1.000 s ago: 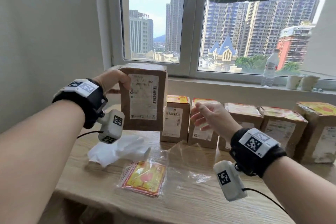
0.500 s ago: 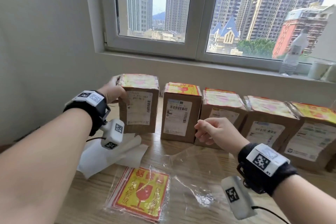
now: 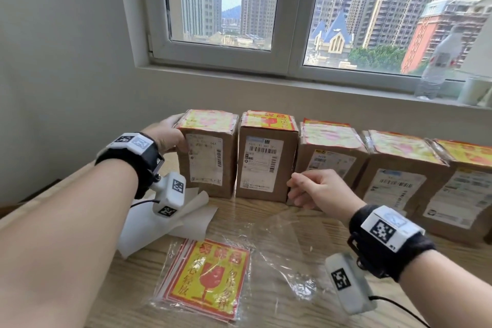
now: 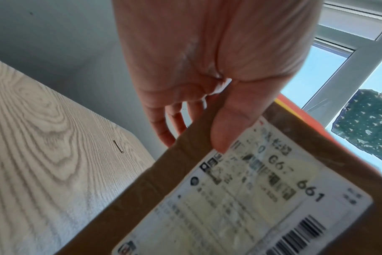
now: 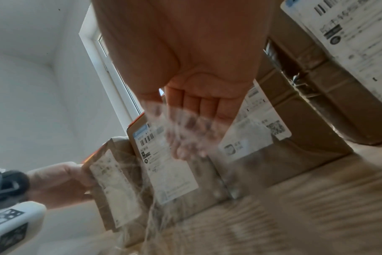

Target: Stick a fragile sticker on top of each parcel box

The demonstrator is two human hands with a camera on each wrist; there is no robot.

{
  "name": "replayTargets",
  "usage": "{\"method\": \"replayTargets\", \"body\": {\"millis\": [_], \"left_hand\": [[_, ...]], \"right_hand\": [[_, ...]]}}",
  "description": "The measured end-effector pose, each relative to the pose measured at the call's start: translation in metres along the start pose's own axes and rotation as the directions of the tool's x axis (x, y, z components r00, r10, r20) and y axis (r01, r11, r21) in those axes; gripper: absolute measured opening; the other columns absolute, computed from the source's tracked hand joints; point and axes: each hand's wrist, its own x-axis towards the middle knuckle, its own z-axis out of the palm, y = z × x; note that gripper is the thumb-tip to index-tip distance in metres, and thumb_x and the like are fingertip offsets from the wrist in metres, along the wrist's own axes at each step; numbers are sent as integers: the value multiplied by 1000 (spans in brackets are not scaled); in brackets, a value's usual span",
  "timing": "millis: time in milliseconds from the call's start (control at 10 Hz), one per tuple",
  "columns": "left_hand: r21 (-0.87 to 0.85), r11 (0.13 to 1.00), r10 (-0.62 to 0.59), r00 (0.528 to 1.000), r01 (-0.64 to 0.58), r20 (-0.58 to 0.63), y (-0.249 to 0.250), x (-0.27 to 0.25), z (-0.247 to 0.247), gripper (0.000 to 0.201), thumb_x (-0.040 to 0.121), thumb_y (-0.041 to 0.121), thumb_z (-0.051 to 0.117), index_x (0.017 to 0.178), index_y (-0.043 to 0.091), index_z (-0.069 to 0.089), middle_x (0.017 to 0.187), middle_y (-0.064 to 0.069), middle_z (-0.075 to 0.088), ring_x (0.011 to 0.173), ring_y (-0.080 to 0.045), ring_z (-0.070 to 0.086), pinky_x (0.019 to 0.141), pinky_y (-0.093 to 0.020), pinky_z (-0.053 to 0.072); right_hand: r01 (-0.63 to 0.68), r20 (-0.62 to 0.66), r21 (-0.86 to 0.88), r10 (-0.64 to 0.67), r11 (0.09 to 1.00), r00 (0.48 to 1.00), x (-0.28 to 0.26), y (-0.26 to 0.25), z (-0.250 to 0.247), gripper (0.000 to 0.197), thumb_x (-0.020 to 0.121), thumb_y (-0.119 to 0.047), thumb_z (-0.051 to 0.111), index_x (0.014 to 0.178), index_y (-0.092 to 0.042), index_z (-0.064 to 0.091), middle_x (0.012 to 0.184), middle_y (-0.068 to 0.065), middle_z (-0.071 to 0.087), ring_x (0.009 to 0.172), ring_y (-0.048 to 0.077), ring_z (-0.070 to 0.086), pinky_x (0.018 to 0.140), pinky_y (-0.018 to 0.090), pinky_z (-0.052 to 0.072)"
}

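Several brown parcel boxes stand in a row on the wooden table (image 3: 266,306), each with a yellow-red fragile sticker on top. My left hand (image 3: 173,133) grips the leftmost box (image 3: 207,165) by its upper left edge. In the left wrist view the thumb (image 4: 225,131) lies on the box's label face (image 4: 251,198) and the fingers reach behind it. My right hand (image 3: 314,189) hovers loosely curled in front of the second box (image 3: 266,160) and third box (image 3: 330,152), holding nothing. A pack of fragile stickers (image 3: 210,279) lies in a clear bag near the front.
White backing papers (image 3: 170,224) lie under my left wrist. Crumpled clear film (image 3: 290,237) covers the table's middle. A fourth box (image 3: 399,173) and fifth box (image 3: 463,189) continue the row rightward. A bottle (image 3: 439,66) and cups (image 3: 474,90) stand on the window sill.
My left hand has brought the lifted box down to the table at the left end of the row. The view has tilted down; my right hand stayed near the middle boxes.
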Motion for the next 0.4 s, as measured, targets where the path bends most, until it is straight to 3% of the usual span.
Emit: {"method": "replayTargets", "body": {"millis": [100, 200, 300, 400], "left_hand": [[35, 999, 11, 1000, -11, -10, -3, -4, -2, 110, 33, 6, 71, 132, 44, 41, 123, -5, 62, 111, -30, 59, 93, -50, 51], [-29, 999, 25, 996, -28, -90, 19, -33, 6, 111, 55, -13, 64, 150, 23, 19, 150, -10, 35, 130, -30, 42, 99, -44, 46], [-49, 995, 74, 974, -87, -216, 36, -55, 13, 94, 72, -18, 56, 151, 15, 18, 153, -13, 28, 134, -30, 37, 94, -38, 45], [18, 989, 143, 930, -145, -339, 49, -71, 17, 85, 74, -12, 57, 147, 19, 28, 149, -12, 35, 132, -28, 39, 103, -41, 41]], "right_hand": [[21, -11, 0, -21, 1000, 1000, -6, -5, -4, 27, 97, -30, 51, 94, -12, 71, 82, 4, 75, 74, 18, 73, 64, 25, 58], [40, -36, 4, -40, 999, 999, -14, -10, -11, 28, 97, -33, 51, 91, -14, 71, 80, 2, 75, 73, 16, 72, 64, 26, 56], [70, -51, -18, -71, 997, 996, -26, -16, -19, 30, 97, -33, 50, 87, -14, 72, 78, 2, 75, 73, 16, 72, 67, 30, 59], [113, -87, -3, -113, 994, 990, -39, -22, -30, 30, 97, -32, 50, 87, -13, 71, 77, 2, 75, 70, 14, 71, 66, 29, 58]]}}
